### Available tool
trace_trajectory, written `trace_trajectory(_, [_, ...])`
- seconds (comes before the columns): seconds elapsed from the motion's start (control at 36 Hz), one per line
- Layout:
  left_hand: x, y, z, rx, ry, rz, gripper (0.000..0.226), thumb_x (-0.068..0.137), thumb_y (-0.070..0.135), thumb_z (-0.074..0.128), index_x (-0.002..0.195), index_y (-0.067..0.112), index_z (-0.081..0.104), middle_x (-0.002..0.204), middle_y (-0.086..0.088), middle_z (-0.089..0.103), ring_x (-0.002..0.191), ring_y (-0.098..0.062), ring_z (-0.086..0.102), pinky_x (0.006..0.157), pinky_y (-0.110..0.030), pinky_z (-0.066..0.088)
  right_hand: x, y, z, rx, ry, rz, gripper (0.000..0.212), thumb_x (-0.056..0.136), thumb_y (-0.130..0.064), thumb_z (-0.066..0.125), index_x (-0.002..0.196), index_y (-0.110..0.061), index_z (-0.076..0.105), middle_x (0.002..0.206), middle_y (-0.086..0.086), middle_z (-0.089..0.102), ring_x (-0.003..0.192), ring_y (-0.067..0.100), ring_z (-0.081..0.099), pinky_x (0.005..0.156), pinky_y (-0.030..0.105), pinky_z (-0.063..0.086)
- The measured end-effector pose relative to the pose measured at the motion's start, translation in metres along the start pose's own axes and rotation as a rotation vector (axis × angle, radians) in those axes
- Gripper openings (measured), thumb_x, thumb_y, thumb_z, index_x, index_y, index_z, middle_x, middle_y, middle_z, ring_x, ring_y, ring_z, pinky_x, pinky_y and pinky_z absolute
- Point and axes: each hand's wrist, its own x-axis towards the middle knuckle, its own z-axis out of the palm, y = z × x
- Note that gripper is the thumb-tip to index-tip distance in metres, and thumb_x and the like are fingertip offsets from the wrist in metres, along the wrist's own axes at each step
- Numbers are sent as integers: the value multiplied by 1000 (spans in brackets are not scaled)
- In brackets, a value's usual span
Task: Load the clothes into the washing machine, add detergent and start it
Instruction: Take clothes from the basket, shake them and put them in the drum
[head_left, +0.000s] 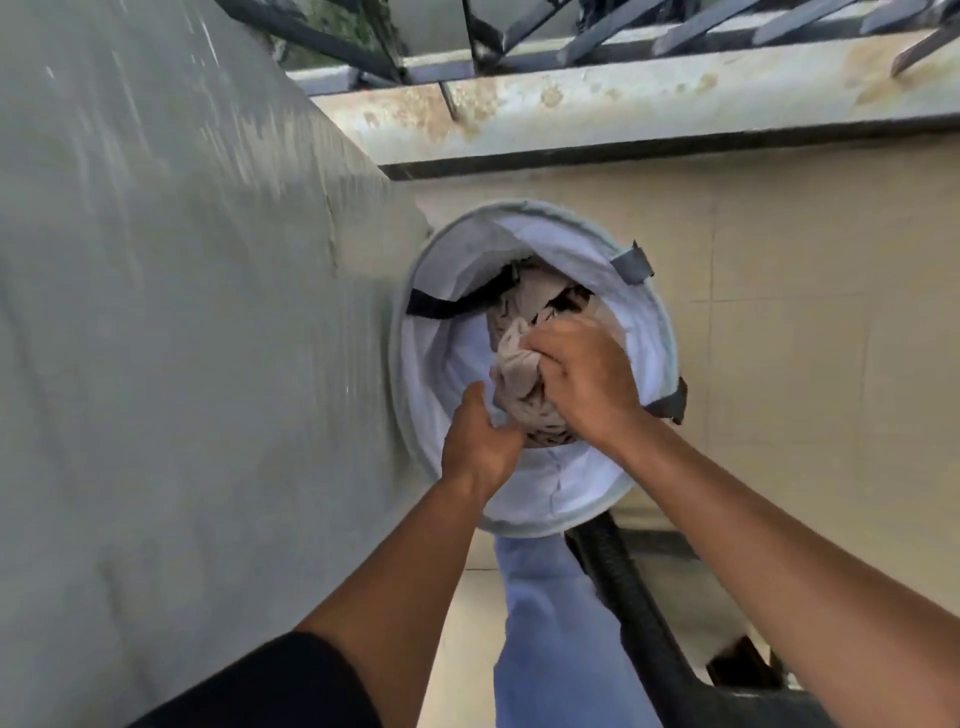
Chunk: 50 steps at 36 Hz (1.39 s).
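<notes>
The right hand (584, 384) has its fingers curled tight round a beige bundle of clothes (519, 382) inside the round white laundry hamper (644, 332), while the left hand (480, 434), just left of and below that grip, reaches in with its fingertips hidden, so I cannot tell whether it holds cloth. The bundle is bunched, its long axis running from the grip away toward the hamper's far rim. A trailing end could snag the black strap (457, 304) beyond the grip and tip the light hamper, or a loose piece could fall to the tiled floor (810, 364).

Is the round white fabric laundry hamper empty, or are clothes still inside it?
Not empty. The round white fabric laundry hamper holds bunched beige clothes, which the right hand grips.
</notes>
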Motion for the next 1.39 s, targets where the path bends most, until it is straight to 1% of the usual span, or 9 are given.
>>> trace_trajectory(0.08, [-16, 5, -8, -13, -7, 56, 92, 89, 42, 77, 162, 37, 21, 158, 10, 44, 142, -16, 46, 110, -30, 40, -25, -35, -37, 195, 128, 49, 33, 88, 2, 58, 105, -15, 80, 106, -1, 76, 101, 9, 66, 91, 24, 52])
trace_trajectory(0.17, [-39, 14, -13, -89, -25, 129, 71, 90, 38, 78, 152, 38, 44, 135, 23, 58, 121, 1, 51, 91, -8, 39, -46, -77, -79, 343, 197, 65, 31, 88, 6, 60, 104, -10, 81, 105, -7, 73, 101, -10, 63, 90, 5, 44])
trace_trajectory(0.31, [-82, 29, -26, -70, 25, 258, 16, 99, 18, 65, 113, 22, 72, 91, 17, 71, 89, 4, 66, 67, -1, 43, -70, -128, -129, 456, 254, 5, 24, 90, 0, 63, 100, -12, 82, 104, -6, 76, 101, 6, 70, 91, 21, 54])
trace_trajectory(0.53, [-188, 76, -71, 74, 98, 487, 32, 97, 21, 63, 67, 23, 53, 60, 9, 58, 62, -14, 55, 58, -35, 41, -101, -189, -195, 476, 333, 20, 24, 94, -5, 65, 103, -19, 81, 108, -9, 76, 106, 6, 70, 96, 35, 56])
trace_trajectory(0.78, [-305, 104, -167, 377, -9, 798, 34, 96, 47, 57, 80, 17, 58, 66, 4, 56, 63, -12, 49, 63, -42, 45, -147, -257, -264, 490, 291, 43, 40, 100, -9, 63, 109, -48, 68, 117, -6, 68, 100, -8, 64, 82, 5, 47])
trace_trajectory(0.97, [-386, 114, -216, 212, -153, 912, 39, 102, 17, 65, 65, 24, 55, 56, 13, 49, 57, -6, 46, 57, -26, 36, -181, -279, -261, 446, 246, 241, 14, 87, -46, 61, 86, -32, 62, 86, -13, 69, 82, 8, 66, 74, 33, 50])
trace_trajectory(1.14, [-429, 117, -247, 94, -315, 1027, 30, 95, 25, 68, 82, -2, 68, 75, -14, 70, 75, -19, 63, 73, -33, 49, -225, -317, -263, 663, 48, 85, 24, 90, -25, 64, 112, -22, 75, 110, 3, 77, 106, 17, 71, 93, 32, 56])
trace_trajectory(1.28, [-435, 101, -261, 275, -244, 1098, 42, 91, 31, 68, 61, 15, 44, 60, 3, 38, 60, -15, 39, 62, -32, 32, -239, -337, -264, 542, 275, 84, 13, 93, -25, 67, 92, -29, 79, 93, -5, 79, 91, 6, 72, 87, 39, 57])
trace_trajectory(1.39, [-423, 79, -268, 455, -130, 1028, 42, 91, 37, 69, 69, 5, 51, 64, -16, 54, 61, -25, 57, 64, -43, 51, -251, -363, -288, 513, 419, 0, 19, 101, -7, 61, 102, -17, 77, 94, -5, 76, 90, 7, 68, 86, 28, 53])
